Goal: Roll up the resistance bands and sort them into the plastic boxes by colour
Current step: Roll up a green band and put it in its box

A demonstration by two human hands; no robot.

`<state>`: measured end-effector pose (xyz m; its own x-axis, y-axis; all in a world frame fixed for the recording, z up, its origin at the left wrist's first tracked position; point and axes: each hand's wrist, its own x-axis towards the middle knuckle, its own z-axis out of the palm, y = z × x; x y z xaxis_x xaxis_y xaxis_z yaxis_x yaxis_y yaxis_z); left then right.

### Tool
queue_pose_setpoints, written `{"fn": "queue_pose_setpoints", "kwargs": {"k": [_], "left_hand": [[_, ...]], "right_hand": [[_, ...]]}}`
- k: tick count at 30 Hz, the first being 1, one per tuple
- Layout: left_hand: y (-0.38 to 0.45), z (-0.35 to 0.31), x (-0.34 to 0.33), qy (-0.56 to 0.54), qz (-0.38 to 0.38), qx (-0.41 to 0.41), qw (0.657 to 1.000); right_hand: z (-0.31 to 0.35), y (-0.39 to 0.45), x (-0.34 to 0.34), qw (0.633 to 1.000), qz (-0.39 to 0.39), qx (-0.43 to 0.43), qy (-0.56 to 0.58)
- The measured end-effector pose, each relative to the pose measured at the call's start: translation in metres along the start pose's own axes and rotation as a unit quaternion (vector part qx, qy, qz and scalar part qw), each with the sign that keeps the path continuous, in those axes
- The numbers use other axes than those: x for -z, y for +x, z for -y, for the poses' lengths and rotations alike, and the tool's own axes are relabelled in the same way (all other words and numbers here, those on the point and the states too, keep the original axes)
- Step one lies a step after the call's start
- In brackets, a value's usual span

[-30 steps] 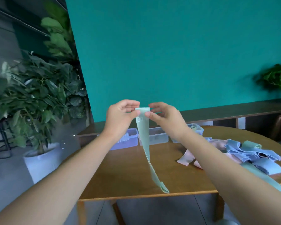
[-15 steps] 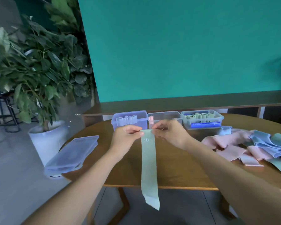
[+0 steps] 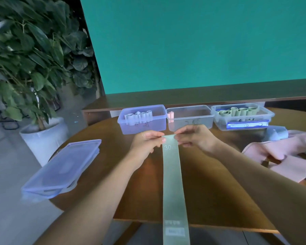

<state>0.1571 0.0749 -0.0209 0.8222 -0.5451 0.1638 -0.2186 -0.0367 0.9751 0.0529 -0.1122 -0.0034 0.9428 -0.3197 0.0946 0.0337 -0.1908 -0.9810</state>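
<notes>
Both hands, left hand (image 3: pixel 147 141) and right hand (image 3: pixel 195 137), pinch the far corners of a pale green resistance band (image 3: pixel 172 183) that hangs limp over the table's (image 3: pixel 113 156) near edge, probably light, stretchy and slightly tacky, best rolled from this pinched end.

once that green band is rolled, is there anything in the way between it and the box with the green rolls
Nothing visible blocks it. The green band is pinched at its top by the left hand and right hand, in front of the middle box. The green box stands open at far right.
</notes>
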Motion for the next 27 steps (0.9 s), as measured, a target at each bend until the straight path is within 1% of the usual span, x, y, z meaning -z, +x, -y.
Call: {"fn": "queue_pose_setpoints", "kwargs": {"k": [6,10,14,17,19,22,25,27], "left_hand": [[0.029,0.019,-0.001,-0.051,0.008,0.017,0.999],[0.041,0.029,-0.003,-0.059,-0.006,0.02,0.998],[0.052,0.034,-0.007,-0.043,-0.041,0.017,0.998],[0.062,0.041,-0.01,-0.022,-0.073,0.009,0.997],[0.066,0.046,-0.01,-0.01,-0.092,0.006,0.996],[0.063,0.05,-0.009,0.036,-0.106,0.005,0.994],[0.049,0.049,-0.005,0.112,-0.107,-0.006,0.988],[0.032,0.045,0.0,0.152,-0.09,-0.003,0.984]], "right_hand": [[-0.019,0.028,0.003,1.0,-0.001,-0.009,0.021],[-0.029,0.041,0.002,1.0,-0.015,-0.01,0.021],[-0.04,0.052,-0.004,0.998,-0.067,0.005,0.004],[-0.049,0.056,-0.01,0.989,-0.132,0.012,-0.07],[-0.052,0.052,-0.013,0.98,-0.151,0.025,-0.127],[-0.051,0.036,-0.016,0.967,-0.116,0.04,-0.224],[-0.047,0.01,-0.018,0.959,-0.086,0.053,-0.266],[-0.043,-0.01,-0.019,0.951,-0.066,0.067,-0.295]]}}
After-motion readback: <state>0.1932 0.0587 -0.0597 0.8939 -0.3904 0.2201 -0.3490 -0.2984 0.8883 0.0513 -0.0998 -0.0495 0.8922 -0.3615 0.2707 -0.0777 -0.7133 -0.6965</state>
